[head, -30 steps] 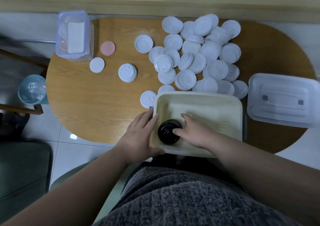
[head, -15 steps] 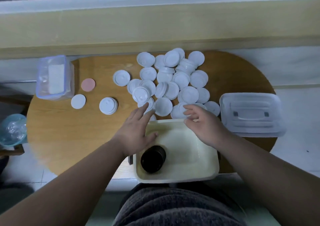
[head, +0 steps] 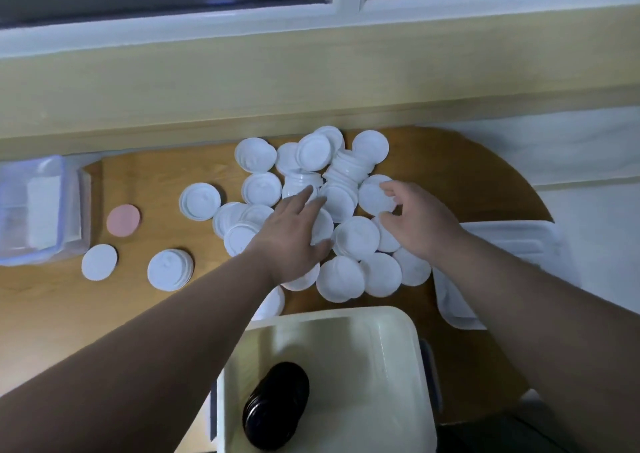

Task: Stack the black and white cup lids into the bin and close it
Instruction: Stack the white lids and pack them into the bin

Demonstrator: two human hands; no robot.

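White cup lids [head: 356,237], likely light, thin, slippery plastic best pinched by rims, are lying heaped beyond the bin [head: 408,348] holding black lids [head: 277,404]; left hand [head: 294,237] is pressing them, grip spread; right hand [head: 419,224] is pinching one.

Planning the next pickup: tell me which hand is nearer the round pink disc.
Left. The left hand is over white plastic lids right of the round pink disc; the right hand is farther right.
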